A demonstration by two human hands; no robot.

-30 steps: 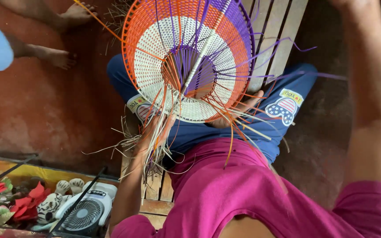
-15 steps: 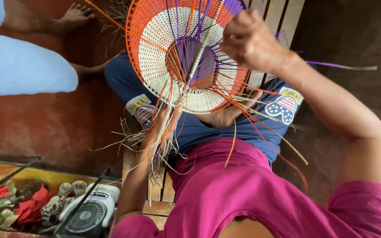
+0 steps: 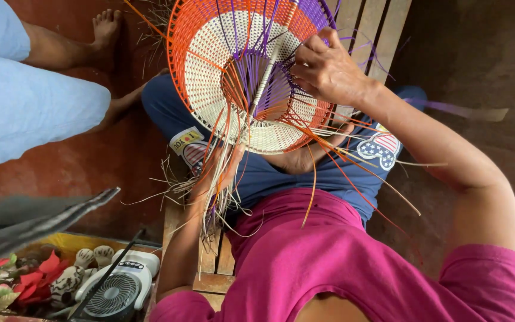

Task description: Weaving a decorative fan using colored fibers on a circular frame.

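Observation:
A round woven basket [image 3: 222,77] in orange, white and purple bands rests tilted over my lap, with loose plastic strands hanging from it. My right hand [image 3: 328,67] lies on its right inner side, fingers pinched on purple strands near the centre. My left hand [image 3: 220,170] is below the basket's lower edge, closed around a bundle of pale and orange strands [image 3: 213,203] that trails down. I sit on a wooden slatted bench [image 3: 210,262], in a magenta shirt and blue shorts.
Another person's leg in light blue cloth [image 3: 31,101] and bare feet [image 3: 105,30] are at the left on the red floor. At the lower left stand a small white fan [image 3: 117,289], striped figurines [image 3: 81,262] and red and green pieces [image 3: 28,280]. A dark grey strip [image 3: 37,220] crosses there.
My right hand has come down from the upper right onto the basket's inner weave. The other person's leg has moved further in at the left. My left hand keeps its bundle.

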